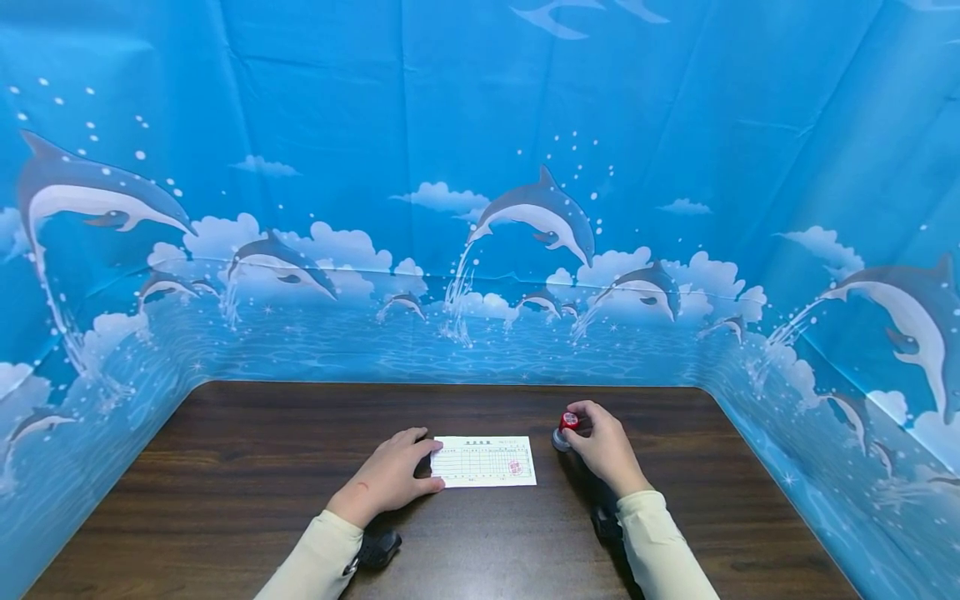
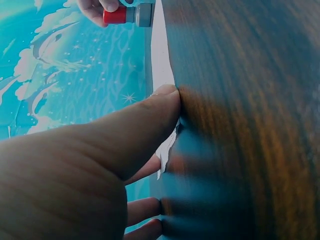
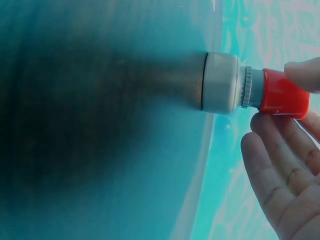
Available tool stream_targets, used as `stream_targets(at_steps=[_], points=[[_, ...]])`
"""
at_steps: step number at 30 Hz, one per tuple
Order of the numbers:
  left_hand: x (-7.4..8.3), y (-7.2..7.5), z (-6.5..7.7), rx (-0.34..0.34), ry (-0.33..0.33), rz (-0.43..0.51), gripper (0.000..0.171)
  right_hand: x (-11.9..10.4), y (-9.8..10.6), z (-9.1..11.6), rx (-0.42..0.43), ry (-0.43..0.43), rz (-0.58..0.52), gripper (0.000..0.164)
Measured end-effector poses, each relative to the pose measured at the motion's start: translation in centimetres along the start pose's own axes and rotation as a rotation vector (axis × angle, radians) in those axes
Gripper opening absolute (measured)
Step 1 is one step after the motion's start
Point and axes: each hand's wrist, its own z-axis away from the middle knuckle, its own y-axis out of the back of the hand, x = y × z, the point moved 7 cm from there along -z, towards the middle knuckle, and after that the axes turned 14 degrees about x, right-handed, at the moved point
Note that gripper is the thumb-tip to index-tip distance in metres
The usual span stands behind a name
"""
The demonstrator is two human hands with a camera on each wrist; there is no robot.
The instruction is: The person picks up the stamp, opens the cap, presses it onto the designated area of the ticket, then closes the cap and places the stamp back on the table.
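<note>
A white printed form [image 1: 480, 461] with table lines lies on the table, a red stamp mark [image 1: 515, 467] at its lower right. My left hand [image 1: 390, 475] rests at the form's left edge, thumb and fingers spread; the thumb [image 2: 167, 102] presses the paper's edge in the left wrist view. To the right of the form, my right hand [image 1: 603, 446] pinches the red handle [image 3: 285, 94] of a rubber stamp between thumb and fingers. The stamp's grey base [image 3: 220, 82] stands upright on the table.
The dark wooden table [image 1: 480, 550] has rounded far corners. A blue sheet printed with dolphins [image 1: 536, 212] rises behind it and along both sides. Each wrist wears a black device, the left one [image 1: 378, 550] lying close above the tabletop.
</note>
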Motion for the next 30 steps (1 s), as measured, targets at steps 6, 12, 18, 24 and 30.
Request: stream_targets(at_steps=[6,12,18,24,30], points=[[-0.1,-0.1,-0.1,-0.004,0.000,0.008,0.071,-0.2,0.7,-0.3,-0.017,0.021,-0.036,0.041],[0.1,0.0,-0.3,-0.005,0.001,0.000,0.071,-0.6,2.1,-0.7,-0.003,0.035,-0.053,0.042],[0.5,0.2,-0.4,0.021,-0.015,-0.007,0.064,-1.0,2.4,-0.8,0.001,0.051,-0.057,0.040],[0.7,0.1,-0.5,0.058,-0.010,-0.008,0.063,-1.1,2.5,-0.8,0.003,0.058,-0.052,0.040],[0.6,0.0,-0.5,0.052,-0.008,-0.003,0.067,-1.3,2.7,-0.6,-0.001,0.051,-0.054,0.041]])
